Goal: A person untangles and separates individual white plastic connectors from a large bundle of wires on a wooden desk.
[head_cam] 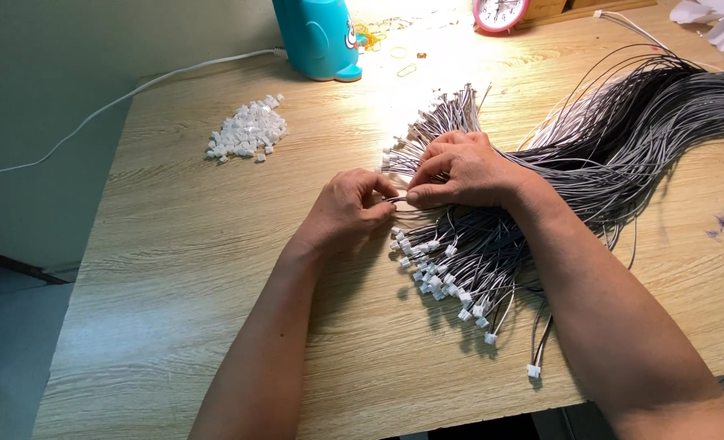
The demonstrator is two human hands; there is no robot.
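My left hand (347,210) and my right hand (460,169) meet over the middle of a wooden table (183,269). Between their pinched fingertips runs a thin grey wire end (396,198); whether a connector sits on it is hidden by the fingers. My right hand rests on a big bundle of grey and white wires (623,130) that fans out from the right. Many wire ends below my hands carry small white plastic connectors (439,277). More wire ends (439,110) spread out above my right hand.
A heap of loose white connector housings (248,134) lies at the upper left of the table. A teal container (317,37), a pink clock (499,12), rubber bands (407,69) and a white cable (134,94) sit along the far edge.
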